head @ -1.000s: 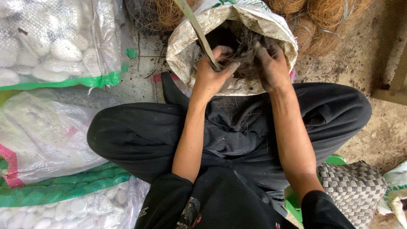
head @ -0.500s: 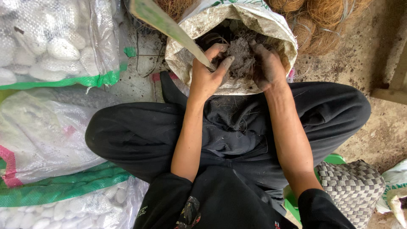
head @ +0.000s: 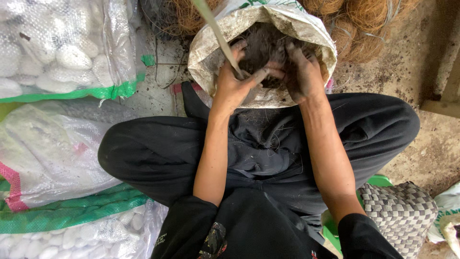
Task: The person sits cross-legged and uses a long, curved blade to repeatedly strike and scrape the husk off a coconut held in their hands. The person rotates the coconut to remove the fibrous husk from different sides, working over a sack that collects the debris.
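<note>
A white woven sack [head: 207,52] stands open between my knees, filled with dark soil [head: 262,45]. Both hands reach into its mouth. My left hand [head: 233,82] grips the base of a long pale green leaf [head: 214,26] that rises up and to the left out of the sack. My right hand [head: 301,73], dirty with soil, is cupped over the soil and plant base beside the left hand. I sit cross-legged in black trousers [head: 153,153] with soil crumbs in my lap.
Clear sacks of white pebbles [head: 57,52] with green hems lie stacked on my left. Brown coconut fibre [head: 369,19] is piled behind the soil sack. A grey checkered woven mat [head: 397,211] and a green stool edge [head: 378,181] sit at my right, on dirty concrete ground [head: 421,62].
The leaf has swung more upright and to the right. My hands have drawn closer together inside the sack, the right one pressing onto the soil.
</note>
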Available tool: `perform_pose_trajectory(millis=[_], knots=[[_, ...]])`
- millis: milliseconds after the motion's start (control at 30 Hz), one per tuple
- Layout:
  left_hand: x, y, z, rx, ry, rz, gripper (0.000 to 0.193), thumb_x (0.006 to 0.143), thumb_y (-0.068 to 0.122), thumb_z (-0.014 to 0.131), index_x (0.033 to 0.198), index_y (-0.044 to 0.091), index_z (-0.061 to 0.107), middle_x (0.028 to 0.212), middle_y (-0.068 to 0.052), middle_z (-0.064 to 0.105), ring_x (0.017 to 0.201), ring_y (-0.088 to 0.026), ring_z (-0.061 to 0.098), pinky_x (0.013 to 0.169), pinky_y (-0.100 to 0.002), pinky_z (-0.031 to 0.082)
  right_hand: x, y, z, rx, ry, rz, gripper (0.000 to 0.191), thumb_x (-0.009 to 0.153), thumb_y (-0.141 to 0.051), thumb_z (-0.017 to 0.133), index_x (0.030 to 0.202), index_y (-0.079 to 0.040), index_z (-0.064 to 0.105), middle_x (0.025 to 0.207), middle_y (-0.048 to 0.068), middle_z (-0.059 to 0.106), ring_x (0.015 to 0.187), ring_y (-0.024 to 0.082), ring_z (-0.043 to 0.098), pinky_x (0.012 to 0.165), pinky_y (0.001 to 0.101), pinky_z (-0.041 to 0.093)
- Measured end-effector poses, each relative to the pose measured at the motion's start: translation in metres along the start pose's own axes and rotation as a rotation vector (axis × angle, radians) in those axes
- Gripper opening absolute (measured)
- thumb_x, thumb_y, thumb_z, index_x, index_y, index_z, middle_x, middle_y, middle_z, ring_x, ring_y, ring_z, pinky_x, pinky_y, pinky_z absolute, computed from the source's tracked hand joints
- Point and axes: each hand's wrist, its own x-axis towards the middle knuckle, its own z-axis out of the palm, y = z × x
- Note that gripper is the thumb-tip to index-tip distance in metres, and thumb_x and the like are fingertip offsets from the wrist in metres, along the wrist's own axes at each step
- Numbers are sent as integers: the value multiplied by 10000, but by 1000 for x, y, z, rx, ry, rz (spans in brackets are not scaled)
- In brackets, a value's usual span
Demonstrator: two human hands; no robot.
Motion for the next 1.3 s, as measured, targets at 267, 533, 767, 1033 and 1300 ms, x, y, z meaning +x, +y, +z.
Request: perform_pose_trajectory(millis=[267,533,767,1033,1300], knots=[[2,-19,2,215,112,-32,743,878,188,845,1387,-95,384,1281,-241,591,1119,-301,694,1103,-511,438,3,5,-1,22,114,-59,279,1001,-191,596,1188,10,551,1158,154,700,1080,292,721,905,457,629],[3,-10,-6,221,143,-255,751,922,401,702,1437,-65,416,1310,-242,655,1184,-328,663,1077,-482,489,7,7,-13,-33,164,-214,322,1101,-269,550,1211,31,591,1137,194,671,992,298,696,930,482,615],[10,-41,-2,-467,24,-182,948,981,575,632,1617,3,225,1660,-257,338,1587,-279,302,1314,-445,263,-14,-2,-3,-1151,19,-791,433,1015,26,655,1376,176,469,1250,316,529,1145,423,538,999,513,467],[0,-68,2,-538,-171,-40,998,978,720,471,1689,127,100,1776,-118,100,1656,-247,76,1343,-477,127,-37,-15,13,-1188,-137,-899,308,909,16,761,1191,-103,796,984,72,593,927,192,606,758,314,507],[0,-43,12,-687,-48,-342,862,975,645,462,1631,144,214,1709,-147,183,1578,-290,199,1265,-529,252,-56,-24,40,-1384,-400,-1006,546,771,-37,727,1313,-95,744,1146,136,615,1094,294,625,937,411,563]])
